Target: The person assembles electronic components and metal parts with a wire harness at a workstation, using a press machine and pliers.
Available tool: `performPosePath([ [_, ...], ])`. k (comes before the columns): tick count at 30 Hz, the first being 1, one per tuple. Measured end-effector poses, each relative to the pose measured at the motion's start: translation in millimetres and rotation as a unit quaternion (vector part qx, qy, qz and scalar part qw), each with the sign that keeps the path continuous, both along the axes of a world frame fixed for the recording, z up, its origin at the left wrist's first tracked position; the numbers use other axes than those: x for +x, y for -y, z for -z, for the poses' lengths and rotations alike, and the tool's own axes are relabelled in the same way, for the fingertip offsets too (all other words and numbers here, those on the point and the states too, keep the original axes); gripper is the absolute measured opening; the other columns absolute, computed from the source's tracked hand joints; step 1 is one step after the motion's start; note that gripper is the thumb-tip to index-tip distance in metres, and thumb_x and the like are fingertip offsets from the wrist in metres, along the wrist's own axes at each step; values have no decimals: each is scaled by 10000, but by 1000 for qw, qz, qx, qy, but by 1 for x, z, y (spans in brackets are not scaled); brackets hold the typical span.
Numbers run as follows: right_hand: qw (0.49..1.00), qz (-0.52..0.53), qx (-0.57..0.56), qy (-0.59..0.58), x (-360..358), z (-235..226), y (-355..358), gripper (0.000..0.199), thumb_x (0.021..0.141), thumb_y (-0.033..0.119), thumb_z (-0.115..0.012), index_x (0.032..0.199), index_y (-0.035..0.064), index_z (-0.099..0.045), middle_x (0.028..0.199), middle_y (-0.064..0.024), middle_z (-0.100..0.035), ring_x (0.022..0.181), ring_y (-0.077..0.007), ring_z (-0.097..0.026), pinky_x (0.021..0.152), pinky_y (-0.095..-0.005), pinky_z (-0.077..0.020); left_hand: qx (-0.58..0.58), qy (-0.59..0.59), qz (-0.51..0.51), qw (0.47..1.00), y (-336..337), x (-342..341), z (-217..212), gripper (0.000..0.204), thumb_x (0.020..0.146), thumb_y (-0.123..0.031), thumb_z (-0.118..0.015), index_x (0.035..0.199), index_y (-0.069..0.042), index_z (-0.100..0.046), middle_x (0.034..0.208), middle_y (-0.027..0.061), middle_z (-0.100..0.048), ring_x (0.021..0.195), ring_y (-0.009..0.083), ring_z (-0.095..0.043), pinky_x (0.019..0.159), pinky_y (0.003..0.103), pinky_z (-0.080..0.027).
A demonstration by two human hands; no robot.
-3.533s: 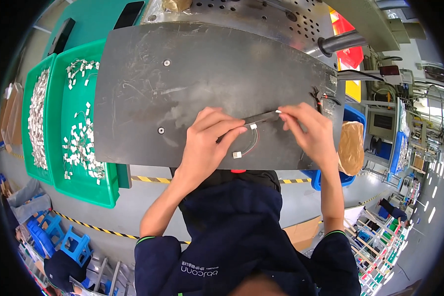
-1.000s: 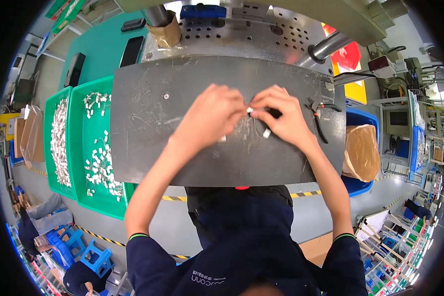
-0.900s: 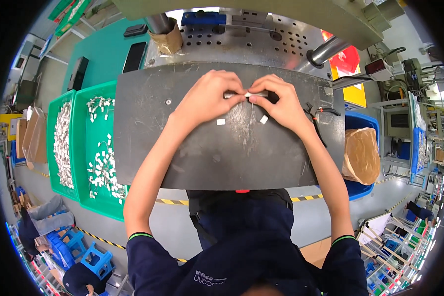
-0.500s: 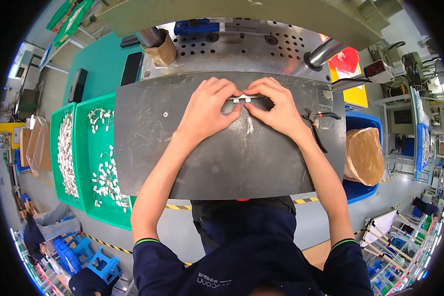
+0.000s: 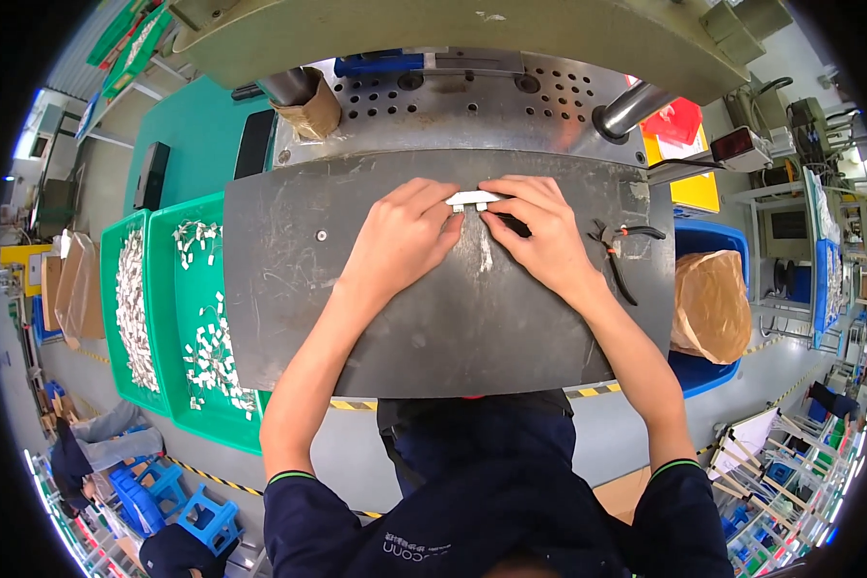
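Between my two hands, over the far middle of a dark grey board (image 5: 414, 332), is a small white strip-shaped part (image 5: 474, 197) with two short tabs on its near side. My left hand (image 5: 405, 236) pinches its left end between thumb and fingers. My right hand (image 5: 541, 229) has its right end in a similar pinch, and the fingers cover that end. On the board to the right of my right hand lie pliers (image 5: 609, 249) with dark handles and orange marks.
Left of the board stand two green bins (image 5: 189, 289) with many small white parts. On the right is a blue crate (image 5: 709, 235) with a brown paper bag (image 5: 711, 306). Beyond the board are a perforated metal plate (image 5: 477, 125), two metal posts (image 5: 629, 112) and an overhead beam (image 5: 472, 29).
The white part has turned so that more of its white face shows. My hands have shifted slightly nearer to me, both still holding it.
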State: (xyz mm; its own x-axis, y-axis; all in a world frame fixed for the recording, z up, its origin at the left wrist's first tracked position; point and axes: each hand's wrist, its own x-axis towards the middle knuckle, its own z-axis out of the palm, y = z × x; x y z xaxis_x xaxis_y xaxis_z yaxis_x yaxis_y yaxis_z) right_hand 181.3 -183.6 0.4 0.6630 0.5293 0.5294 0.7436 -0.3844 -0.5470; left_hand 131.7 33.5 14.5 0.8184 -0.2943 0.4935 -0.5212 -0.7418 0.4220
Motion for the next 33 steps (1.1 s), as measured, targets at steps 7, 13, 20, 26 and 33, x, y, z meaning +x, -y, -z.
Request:
performPosePath([
  [7,1000,-18,2,10,6,-1,2,154,808,33,-823,935,28,-737,1169,-59,-752,1068,-268,-686,927,-393,-494,-57,-5,2,998,0,2,5,131,778,-16,-811,871,-4,-719,1076,70,-744,915,271,-697,769,382,-588],
  [13,998,-50,-14,-31,10,-8,12,143,786,24,-829,899,34,-743,1142,-44,-706,1034,-269,-642,888,-389,-506,-72,-13,34,997,-8,2,3,140,769,-16,-811,869,-24,-713,1072,55,-733,920,264,-694,758,386,-587],
  [20,994,-64,-10,-86,16,-19,28,156,754,30,-826,869,36,-721,1066,-41,-591,1040,-278,-577,903,-403,-481,-66,-56,55,995,-27,3,-7,105,741,24,-765,796,-17,-686,1067,49,-731,927,266,-694,763,386,-584],
  [26,993,-64,-61,-82,28,-24,45,147,736,41,-842,849,34,-747,1016,-50,-578,1028,-275,-582,883,-383,-500,-82,-68,84,991,-34,6,-6,128,713,44,-787,756,5,-673,1061,75,-745,938,277,-696,758,378,-579],
  [33,988,-40,-99,-110,33,-30,52,144,765,24,-849,876,-2,-761,998,-61,-696,943,-240,-660,855,-351,-527,-78,-88,88,989,-39,9,-5,68,755,-8,-748,754,10,-683,1051,45,-752,912,257,-690,745,367,-594],
])
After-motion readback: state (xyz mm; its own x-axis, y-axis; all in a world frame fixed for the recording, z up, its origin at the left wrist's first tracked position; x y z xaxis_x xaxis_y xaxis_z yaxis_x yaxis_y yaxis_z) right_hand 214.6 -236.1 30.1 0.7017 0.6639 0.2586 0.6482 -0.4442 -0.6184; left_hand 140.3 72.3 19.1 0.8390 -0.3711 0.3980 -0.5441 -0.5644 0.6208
